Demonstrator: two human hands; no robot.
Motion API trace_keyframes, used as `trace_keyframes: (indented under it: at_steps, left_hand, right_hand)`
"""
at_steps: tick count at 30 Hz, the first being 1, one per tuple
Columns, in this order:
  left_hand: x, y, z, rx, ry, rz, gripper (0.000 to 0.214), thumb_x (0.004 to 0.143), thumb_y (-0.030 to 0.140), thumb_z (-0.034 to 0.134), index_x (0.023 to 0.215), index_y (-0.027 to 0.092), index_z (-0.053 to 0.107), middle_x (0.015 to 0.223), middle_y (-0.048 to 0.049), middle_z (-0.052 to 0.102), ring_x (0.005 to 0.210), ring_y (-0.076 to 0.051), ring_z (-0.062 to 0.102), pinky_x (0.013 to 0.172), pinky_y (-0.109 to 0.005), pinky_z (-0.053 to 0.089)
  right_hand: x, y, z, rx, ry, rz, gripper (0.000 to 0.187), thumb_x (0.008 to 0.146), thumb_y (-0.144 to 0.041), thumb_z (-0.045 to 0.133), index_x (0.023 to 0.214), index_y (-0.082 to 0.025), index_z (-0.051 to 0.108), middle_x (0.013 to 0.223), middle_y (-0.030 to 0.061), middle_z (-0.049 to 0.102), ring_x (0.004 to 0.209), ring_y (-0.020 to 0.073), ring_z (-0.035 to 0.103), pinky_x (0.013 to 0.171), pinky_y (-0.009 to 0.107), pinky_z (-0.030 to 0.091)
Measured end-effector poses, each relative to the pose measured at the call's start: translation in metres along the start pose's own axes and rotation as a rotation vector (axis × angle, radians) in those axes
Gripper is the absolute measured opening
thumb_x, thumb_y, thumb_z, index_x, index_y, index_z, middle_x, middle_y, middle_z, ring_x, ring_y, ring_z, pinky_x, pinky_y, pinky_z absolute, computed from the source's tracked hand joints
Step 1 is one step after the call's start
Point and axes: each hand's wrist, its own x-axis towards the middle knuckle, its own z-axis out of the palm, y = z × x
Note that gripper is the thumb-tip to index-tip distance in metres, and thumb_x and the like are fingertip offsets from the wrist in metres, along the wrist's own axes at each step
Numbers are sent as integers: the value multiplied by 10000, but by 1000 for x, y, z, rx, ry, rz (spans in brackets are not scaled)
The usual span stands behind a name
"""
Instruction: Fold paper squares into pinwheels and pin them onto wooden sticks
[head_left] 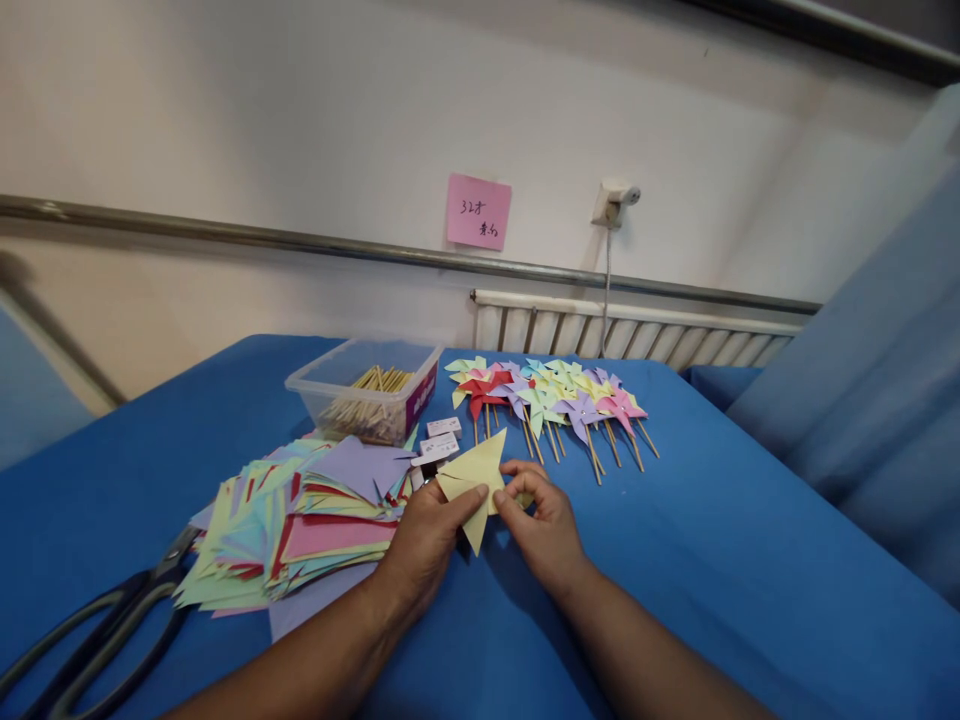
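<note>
A pale yellow sheet of cut paper (476,468), its corners pointing outward, is held up over the blue table. My left hand (431,530) grips its left side, thumb on top and fingers underneath. On its right edge my right hand (544,520) pinches a part of the paper that curls between thumb and index finger. Left of my left hand lies a thick heap of coloured cut papers (330,540) in purple, pink, green and red. Just beyond the yellow paper are small white boxes (439,447), partly covered by it.
Finished paper pinwheels (551,395) on wooden sticks lie at the table's back right. A clear plastic tub (330,385) of sticks stands at the back left. Large dark-handled scissors (127,615) rest at the left on the blue tablecloth (712,570). A radiator (600,325) stands behind.
</note>
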Motion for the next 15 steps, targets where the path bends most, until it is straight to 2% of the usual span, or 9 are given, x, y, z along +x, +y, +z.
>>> trace_keyframes:
  at_steps: [7, 15]
  left_hand:
    - [1, -2, -2, 23, -7, 10, 370, 677, 261, 716, 1026, 144, 674, 1019, -98, 708, 942, -244, 635, 867, -338, 447]
    - [2, -4, -4, 77, 0, 32, 367, 703, 274, 693, 1044, 140, 660, 1032, -100, 702, 939, -246, 635, 853, -334, 449]
  right_hand:
    - [-1, -3, 1, -4, -8, -8, 120, 728, -195, 607, 609, -195, 593, 1003, 61, 613, 970, 204, 569, 849, 300, 380]
    - [0, -2, 1, -10, -28, -14, 114, 733, -214, 610, 621, -195, 598, 999, 64, 616, 973, 208, 572, 863, 311, 385]
